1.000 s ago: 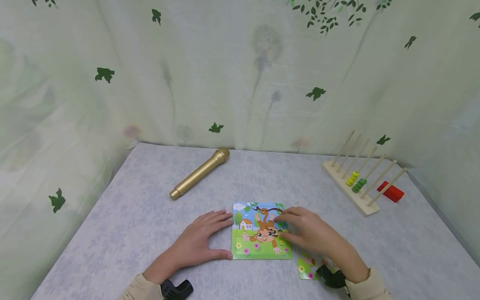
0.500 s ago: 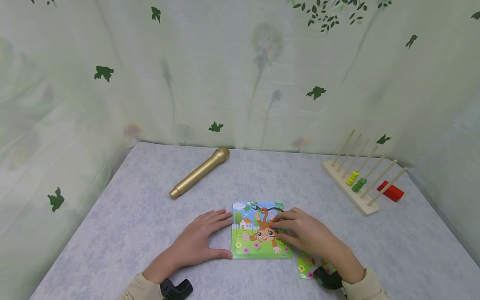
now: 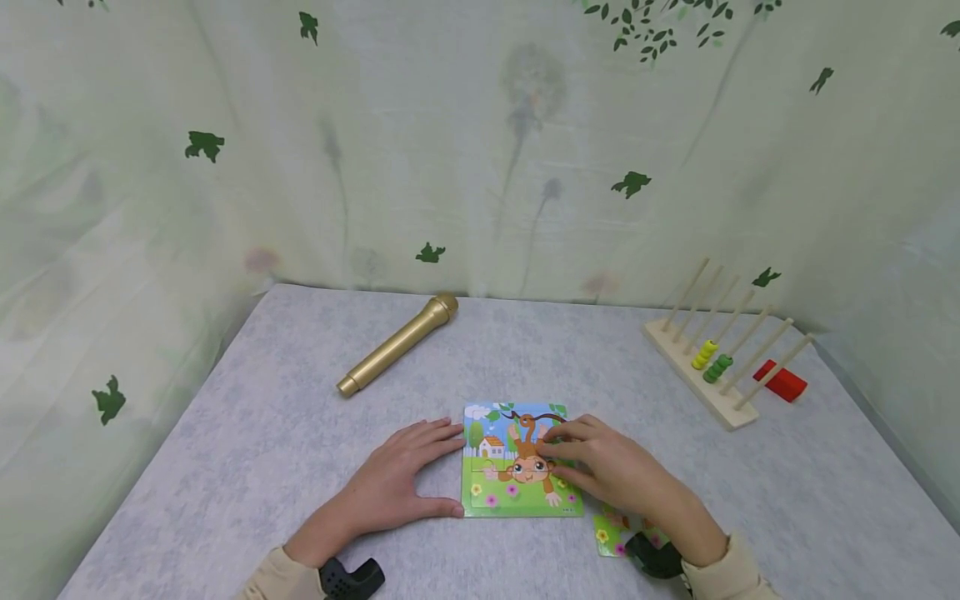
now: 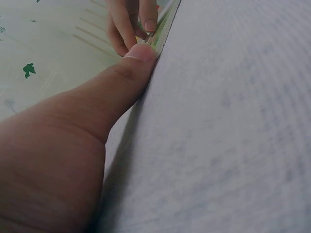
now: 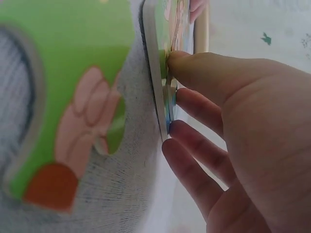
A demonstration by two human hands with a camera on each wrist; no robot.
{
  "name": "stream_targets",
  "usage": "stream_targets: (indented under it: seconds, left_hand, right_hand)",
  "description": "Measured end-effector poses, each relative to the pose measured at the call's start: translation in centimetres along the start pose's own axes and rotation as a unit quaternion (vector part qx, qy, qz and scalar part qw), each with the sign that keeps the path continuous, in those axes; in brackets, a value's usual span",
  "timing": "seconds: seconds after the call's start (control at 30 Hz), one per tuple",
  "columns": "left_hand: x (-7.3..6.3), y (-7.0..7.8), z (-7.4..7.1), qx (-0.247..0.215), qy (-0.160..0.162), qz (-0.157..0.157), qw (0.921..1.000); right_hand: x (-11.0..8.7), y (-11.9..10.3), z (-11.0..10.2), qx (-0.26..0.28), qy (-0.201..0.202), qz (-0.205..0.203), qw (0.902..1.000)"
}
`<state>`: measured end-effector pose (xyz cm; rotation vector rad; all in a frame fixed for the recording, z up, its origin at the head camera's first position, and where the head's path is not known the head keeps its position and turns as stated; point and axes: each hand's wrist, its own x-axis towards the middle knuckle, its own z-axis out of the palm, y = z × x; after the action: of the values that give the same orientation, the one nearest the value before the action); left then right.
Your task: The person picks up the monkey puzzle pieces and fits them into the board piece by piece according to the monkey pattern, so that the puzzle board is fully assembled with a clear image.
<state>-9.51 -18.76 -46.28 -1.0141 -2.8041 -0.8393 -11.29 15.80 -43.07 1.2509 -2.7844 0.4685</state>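
A square jigsaw puzzle (image 3: 517, 492) with a hanging monkey, a small house and flowers lies flat on the table. My left hand (image 3: 408, 479) rests at its left edge, fingers extended and thumb touching the lower left side. On the puzzle's right half, my right hand (image 3: 611, 458) pinches a puzzle piece (image 5: 168, 92) between thumb and fingertips; the hand hides much of it in the head view. The right wrist view shows this piece lying on the board, its edge slightly raised. A loose puzzle piece (image 3: 611, 537) lies on the table under my right wrist, partly covered.
A gold toy microphone (image 3: 397, 346) lies behind the puzzle to the left. At the back right stands a wooden peg rack (image 3: 701, 379) with yellow and green beads, and a red block (image 3: 782, 382) beside it. A printed curtain (image 3: 480, 150) hangs along the table's back edge.
My right hand has shifted slightly left with the puzzle piece, and the monkey's face now lines up better across the pieces. My left hand stays at the edge.
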Motion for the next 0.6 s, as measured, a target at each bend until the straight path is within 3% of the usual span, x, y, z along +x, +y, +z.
stream_targets:
  seconds: [0.6]
  left_hand:
    - [0.04, -0.06, 0.02, 0.002, 0.000, 0.001, 1.0000]
  right_hand:
    - [-0.43, -0.05, -0.34, 0.018, 0.002, -0.010, 0.9998]
